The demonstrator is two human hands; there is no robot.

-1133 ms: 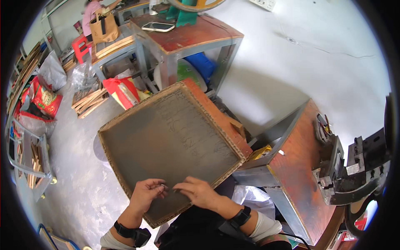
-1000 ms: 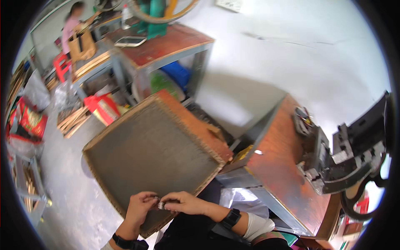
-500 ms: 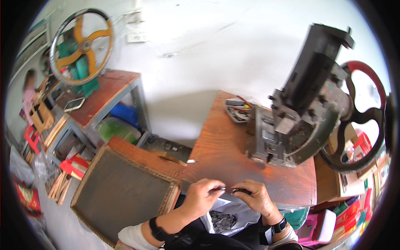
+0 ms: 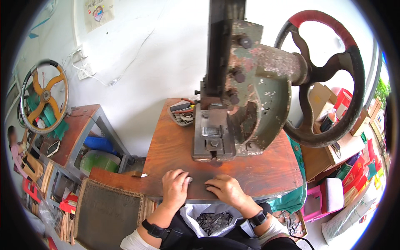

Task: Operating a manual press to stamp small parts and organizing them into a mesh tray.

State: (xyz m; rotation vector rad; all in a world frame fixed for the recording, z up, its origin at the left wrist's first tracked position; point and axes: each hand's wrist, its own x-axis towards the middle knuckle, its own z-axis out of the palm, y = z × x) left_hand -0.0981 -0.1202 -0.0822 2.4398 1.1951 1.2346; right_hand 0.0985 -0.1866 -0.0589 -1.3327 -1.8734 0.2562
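Note:
Both hands rest low over the near edge of the wooden table. My left hand (image 4: pixel 175 187) is closed, its thumb and fingers pinched on a small greyish piece (image 4: pixel 190 180) whose kind I cannot make out. Opposite it, my right hand (image 4: pixel 227 190) has its fingers curled together against the tabletop; whatever they hold is hidden. Just beyond the hands stands a green, worn hand press (image 4: pixel 266 108) with a metal base (image 4: pixel 213 146). Below them, at my lap, a white bag (image 4: pixel 189 212) holds many small dark flat pieces (image 4: pixel 214 221).
A large handwheel (image 4: pixel 354 83) juts out right of the press. Behind the base's left sits a tray of tools (image 4: pixel 182 112). A dark shallow board (image 4: pixel 108 212) lies at left, and a pink stool (image 4: pixel 314 200) stands at right. A person (image 4: pixel 16 150) is at far left.
The view has swung right, bringing the press to the middle. My hands have moved forward over the table edge and slightly apart. The dark pieces seen in both hands are now mostly hidden.

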